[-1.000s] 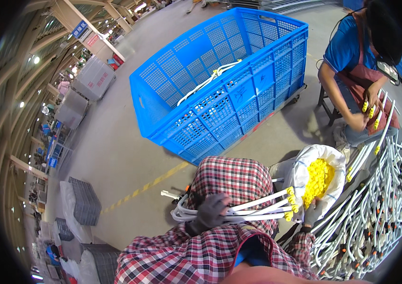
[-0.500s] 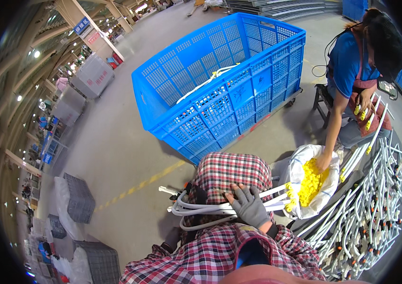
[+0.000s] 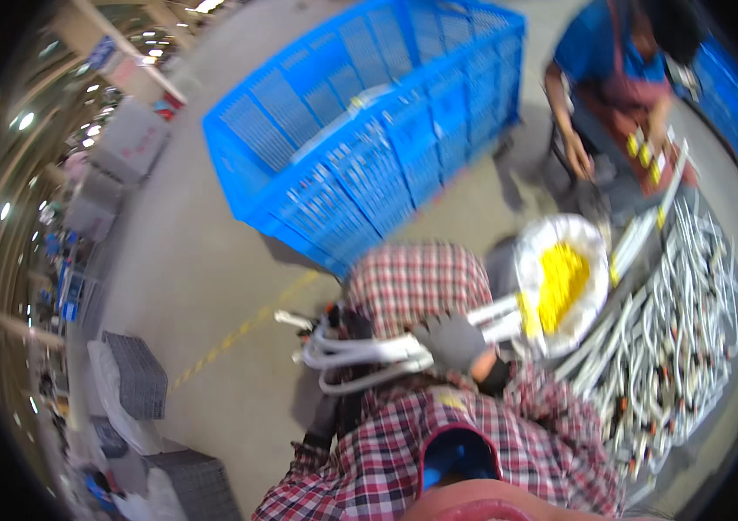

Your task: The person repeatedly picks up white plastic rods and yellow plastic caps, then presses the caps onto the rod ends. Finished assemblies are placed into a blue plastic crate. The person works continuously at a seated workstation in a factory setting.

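A bundle of bent white tubes [image 3: 360,352] lies across my lap, its curved ends to the left and yellow caps toward the right. My right hand [image 3: 454,341], in a grey glove with bare fingertips, is closed over the bundle from above. My left hand [image 3: 324,418], in a dark glove, is low beside the left end of the tubes; its fingers are hidden. Just right of the bundle stands a white sack [image 3: 596,300] holding many small yellow caps [image 3: 563,282].
Ahead stands a large blue mesh crate [image 3: 360,174] with some white tubes inside. At the right, a seated co-worker [image 3: 616,95] in a blue shirt holds yellow-capped pieces. A heap of white tubes [image 3: 655,347] covers the floor there. Grey crates [image 3: 139,373] stand at the left.
My right hand has gone from lying spread on the tubes to curling round them. The co-worker's hand has left the sack. The view has shifted and is blurred.
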Tool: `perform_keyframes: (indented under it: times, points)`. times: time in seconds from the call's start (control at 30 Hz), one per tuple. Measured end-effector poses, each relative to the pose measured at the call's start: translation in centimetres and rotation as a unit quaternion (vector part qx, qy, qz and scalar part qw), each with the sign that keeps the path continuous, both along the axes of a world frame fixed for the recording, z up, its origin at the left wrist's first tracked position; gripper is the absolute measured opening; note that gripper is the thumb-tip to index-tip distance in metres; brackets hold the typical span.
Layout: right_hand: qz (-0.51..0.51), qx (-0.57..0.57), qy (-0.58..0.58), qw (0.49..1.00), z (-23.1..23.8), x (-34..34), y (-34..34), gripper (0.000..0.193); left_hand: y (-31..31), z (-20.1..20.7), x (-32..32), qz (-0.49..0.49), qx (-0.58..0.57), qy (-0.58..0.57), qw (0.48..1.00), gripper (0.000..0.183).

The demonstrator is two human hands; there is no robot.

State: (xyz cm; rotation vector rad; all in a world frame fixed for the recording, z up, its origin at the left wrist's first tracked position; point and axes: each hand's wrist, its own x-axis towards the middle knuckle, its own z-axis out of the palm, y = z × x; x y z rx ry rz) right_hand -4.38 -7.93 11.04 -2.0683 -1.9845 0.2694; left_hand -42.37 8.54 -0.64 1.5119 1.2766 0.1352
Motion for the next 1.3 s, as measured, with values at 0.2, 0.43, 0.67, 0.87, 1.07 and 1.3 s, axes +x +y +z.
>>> perform_keyframes:
  times: [0.2,0.43,0.67,0.87,1.07,1.3]
  points:
    - [-0.033,0.255,-0.010,0.966,-1.8,-0.9,4.5,0.010,3.0,0.5,5.5,0.025,-0.118,-0.175,0.977,0.056]
    - [-0.117,0.073,-0.056,0.989,1.0,-0.5,4.6,0.032,4.9,1.5,10.7,0.027,-0.148,-0.328,0.933,0.073]
    - [-0.123,0.105,-0.145,0.976,0.7,-0.3,2.3,0.021,3.4,4.3,10.6,0.038,-0.276,-0.405,0.871,0.079]
    - [-0.126,0.030,-0.094,0.987,0.9,0.4,3.8,0.016,5.2,5.1,11.4,-0.007,-0.227,-0.368,0.902,0.078]
    - [-0.093,0.094,0.007,0.991,2.8,3.2,3.1,0.011,6.6,4.7,17.5,-0.066,-0.013,-0.373,0.926,0.087]
    - [-0.072,0.353,-0.104,0.927,5.0,5.8,4.6,0.028,6.5,11.3,21.4,-0.103,0.482,-0.423,0.760,0.102]
